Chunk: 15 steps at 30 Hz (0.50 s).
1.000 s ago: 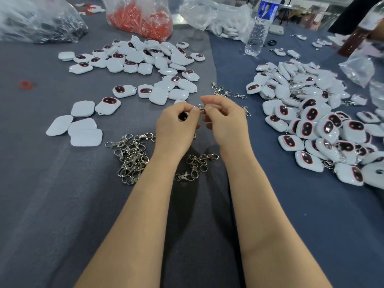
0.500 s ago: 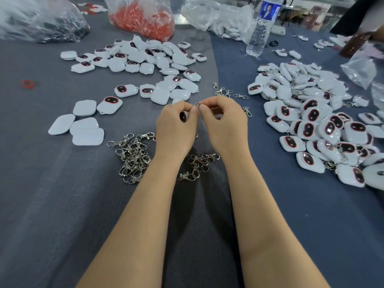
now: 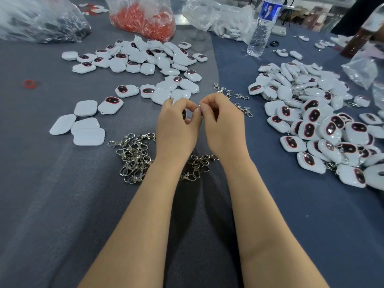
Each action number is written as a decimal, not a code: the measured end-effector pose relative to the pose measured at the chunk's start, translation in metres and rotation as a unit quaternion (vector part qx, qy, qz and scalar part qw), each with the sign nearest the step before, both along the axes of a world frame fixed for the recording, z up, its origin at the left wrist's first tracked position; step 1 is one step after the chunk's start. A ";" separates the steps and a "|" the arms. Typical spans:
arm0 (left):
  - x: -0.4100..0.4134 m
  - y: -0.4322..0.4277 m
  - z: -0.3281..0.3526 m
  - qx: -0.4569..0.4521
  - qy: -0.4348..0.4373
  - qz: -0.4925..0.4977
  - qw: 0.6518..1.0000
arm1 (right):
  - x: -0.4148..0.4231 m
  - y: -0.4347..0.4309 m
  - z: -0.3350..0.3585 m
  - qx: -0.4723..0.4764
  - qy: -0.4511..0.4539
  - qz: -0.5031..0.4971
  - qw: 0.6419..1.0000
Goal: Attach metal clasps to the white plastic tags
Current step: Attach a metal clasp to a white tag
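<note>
The step in hand looks like the joining itself. The left hand (image 3: 176, 129) curls round a small white plastic tag with a dark, red-rimmed face (image 3: 184, 114), which is mostly hidden behind the fingers. The right hand (image 3: 225, 129) pinches a small silvery metal clasp ring (image 3: 199, 105) between thumb and forefinger, right against the tag's top. Both are held just above the middle of the grey cloth-covered surface (image 3: 52, 204). The ring is too small to tell whether it has entered the tag's loop.

The next move likely calls for fine fingertip work: the left hand steadying the tag while the right threads and turns the ring.

A clear plastic bag of dark pieces (image 3: 41, 21) lies at the far left corner. Toward the left edge are 4 plain white tags lying face-down (image 3: 83, 125). A heap of white tags without clasps (image 3: 145, 57) lies toward the far edge, before a clear bag of orange-red pieces (image 3: 143, 17). A tangle of loose silvery metal clasps (image 3: 135, 156) lies just beside the left wrist. Further right stands a clear water bottle with a blue label (image 3: 261, 28). A large heap of white tags (image 3: 322, 125) fills the right edge on blue cloth, with some clasps showing among them. Beyond the far edge the room is blurred.
</note>
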<state>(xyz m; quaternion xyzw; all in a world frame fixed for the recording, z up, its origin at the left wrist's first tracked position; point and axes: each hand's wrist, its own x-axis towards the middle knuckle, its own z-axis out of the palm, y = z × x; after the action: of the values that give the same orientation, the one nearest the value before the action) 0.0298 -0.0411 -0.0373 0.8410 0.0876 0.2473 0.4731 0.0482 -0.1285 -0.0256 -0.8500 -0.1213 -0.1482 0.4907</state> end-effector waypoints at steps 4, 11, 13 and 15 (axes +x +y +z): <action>0.002 0.002 0.003 -0.057 0.020 0.007 0.998 | -0.001 0.003 0.003 0.140 0.056 0.006 0.989; 0.000 -0.002 0.003 -0.010 0.037 -0.018 0.999 | -0.003 0.003 0.003 0.134 0.000 0.007 0.991; 0.001 -0.002 0.002 -0.008 0.042 -0.020 0.999 | -0.003 0.003 0.004 0.151 0.002 0.011 0.989; 0.001 -0.002 0.002 -0.015 0.039 -0.022 0.999 | -0.003 0.003 0.004 0.157 0.003 0.010 0.988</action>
<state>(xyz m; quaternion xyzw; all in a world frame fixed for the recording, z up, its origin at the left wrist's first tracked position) 0.0306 -0.0427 -0.0349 0.8448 0.0908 0.2024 0.4869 0.0453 -0.1252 -0.0217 -0.7616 -0.1034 -0.1578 0.6200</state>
